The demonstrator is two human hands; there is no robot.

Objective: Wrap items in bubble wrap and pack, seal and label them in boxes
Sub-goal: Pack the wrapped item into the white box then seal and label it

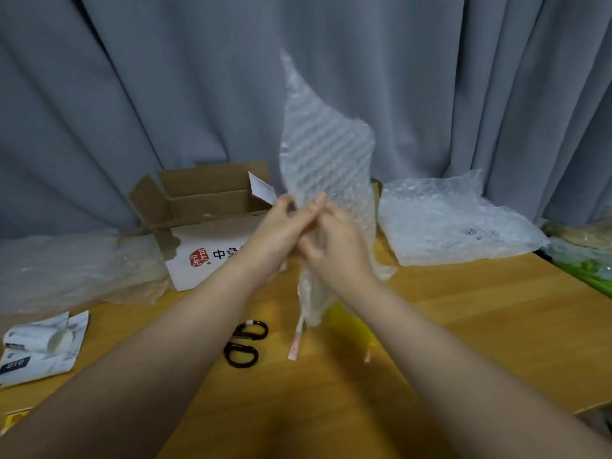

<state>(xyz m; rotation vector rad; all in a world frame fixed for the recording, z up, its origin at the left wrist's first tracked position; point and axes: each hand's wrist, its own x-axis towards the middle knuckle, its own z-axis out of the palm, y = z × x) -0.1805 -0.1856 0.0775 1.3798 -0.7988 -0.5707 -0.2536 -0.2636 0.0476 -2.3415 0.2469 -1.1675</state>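
Head cam, wide-angle, fwd-down; close over table (480, 309)

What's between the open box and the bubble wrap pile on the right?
In the head view, the left hand and right hand gripping an upright bubble wrap sheet.

Two bare forearms, bare left hand (281, 233) and right hand (339, 248)
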